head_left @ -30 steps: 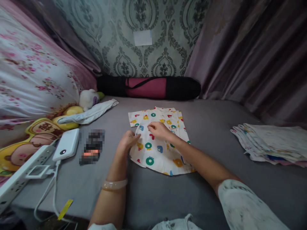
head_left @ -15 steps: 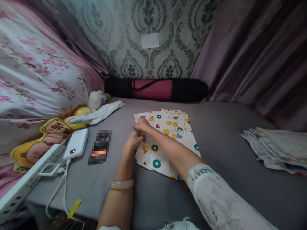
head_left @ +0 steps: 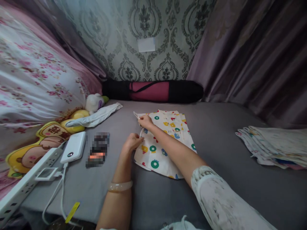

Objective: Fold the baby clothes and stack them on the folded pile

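A white child's shirt [head_left: 153, 156] printed with colourful figures lies on the grey bed sheet in front of me, partly folded. My left hand [head_left: 133, 141] pinches its left edge near the middle. Further up the same edge, my right hand [head_left: 145, 122] is closed on the cloth, and a bit of the edge is lifted between and beyond the two hands. My right forearm crosses over the shirt and hides part of it.
At the right lies a stack of folded clothes [head_left: 275, 145]. On the left are a phone [head_left: 98, 149], a white power bank [head_left: 73, 147], a power strip [head_left: 31, 179], plush toys [head_left: 33, 156] and a pale cloth [head_left: 96, 118]. A black and red long bag [head_left: 148, 91] rests along the wall.
My right hand has shifted slightly, raising the shirt's left edge off the layer below. The left hand stays at the edge. The whole view has shifted a little.
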Motion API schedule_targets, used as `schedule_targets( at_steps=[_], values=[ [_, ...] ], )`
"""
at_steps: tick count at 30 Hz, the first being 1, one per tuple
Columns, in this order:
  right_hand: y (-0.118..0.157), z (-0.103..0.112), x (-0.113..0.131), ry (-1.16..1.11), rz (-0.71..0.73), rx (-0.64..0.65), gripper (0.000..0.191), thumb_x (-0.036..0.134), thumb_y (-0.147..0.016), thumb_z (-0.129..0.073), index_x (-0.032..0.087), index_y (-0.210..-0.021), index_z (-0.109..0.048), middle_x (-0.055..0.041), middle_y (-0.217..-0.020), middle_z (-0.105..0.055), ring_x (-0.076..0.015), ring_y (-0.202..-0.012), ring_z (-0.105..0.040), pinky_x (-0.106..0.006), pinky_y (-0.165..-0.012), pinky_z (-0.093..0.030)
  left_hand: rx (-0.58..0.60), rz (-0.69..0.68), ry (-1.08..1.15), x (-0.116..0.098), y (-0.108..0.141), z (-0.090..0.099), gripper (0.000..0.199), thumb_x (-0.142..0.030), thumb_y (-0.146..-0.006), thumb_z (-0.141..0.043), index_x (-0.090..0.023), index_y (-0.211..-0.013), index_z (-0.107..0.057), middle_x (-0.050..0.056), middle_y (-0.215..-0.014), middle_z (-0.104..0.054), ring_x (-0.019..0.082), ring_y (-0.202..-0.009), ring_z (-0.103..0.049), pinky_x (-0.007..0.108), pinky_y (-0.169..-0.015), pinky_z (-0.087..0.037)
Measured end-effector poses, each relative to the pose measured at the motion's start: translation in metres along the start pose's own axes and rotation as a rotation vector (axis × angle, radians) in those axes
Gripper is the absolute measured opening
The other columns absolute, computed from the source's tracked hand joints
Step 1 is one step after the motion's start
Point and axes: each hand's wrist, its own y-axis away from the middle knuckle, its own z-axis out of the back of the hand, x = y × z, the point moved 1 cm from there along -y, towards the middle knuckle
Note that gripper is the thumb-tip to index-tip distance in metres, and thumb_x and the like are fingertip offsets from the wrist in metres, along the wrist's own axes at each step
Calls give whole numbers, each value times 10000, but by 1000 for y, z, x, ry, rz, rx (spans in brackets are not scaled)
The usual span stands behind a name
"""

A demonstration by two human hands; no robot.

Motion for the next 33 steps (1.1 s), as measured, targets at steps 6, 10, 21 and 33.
schedule_targets(
  at_steps=[6,10,21,33],
  values=[
    [14,49,-22,-463,-107,-174,179,131,-806,-465,149,-860,-634,30,-631,-574,-66,-512,-513,-159,-509,-420,6,-100,71,-15,12,-1,150,-299,-756,-595,-156,-715,-572,-29,-523,-524,105,-471,-506,175,-414,-351],
    [29,76,-43,-746,-171,-243,213,99,-731,-531,159,-907,-635,54,-605,-559,-61,-474,-479,-158,-463,-388,22,-152,177,-33,23,-12,150,-291,-752,-615,-161,-743,-541,-38,-547,-539,90,-457,-496,165,-397,-343],
    [59,97,-90,-688,-211,-317,424,155,-724,-586,187,-1147,-591,46,-653,-589,-74,-486,-523,-157,-435,-394,87,-184,187,-51,27,-53,75,-242,-806,-537,-169,-802,-520,-52,-457,-523,100,-351,-488,185,-378,-366],
    [63,95,-121,97,-213,-495,353,193,-855,-458,151,-1186,-574,-80,-1007,-675,-177,-908,-646,-268,-843,-484,-122,-379,-85,-44,19,-50,209,-318,-868,-491,-184,-810,-641,48,-735,-657,178,-703,-617,302,-686,-473]
  ],
)
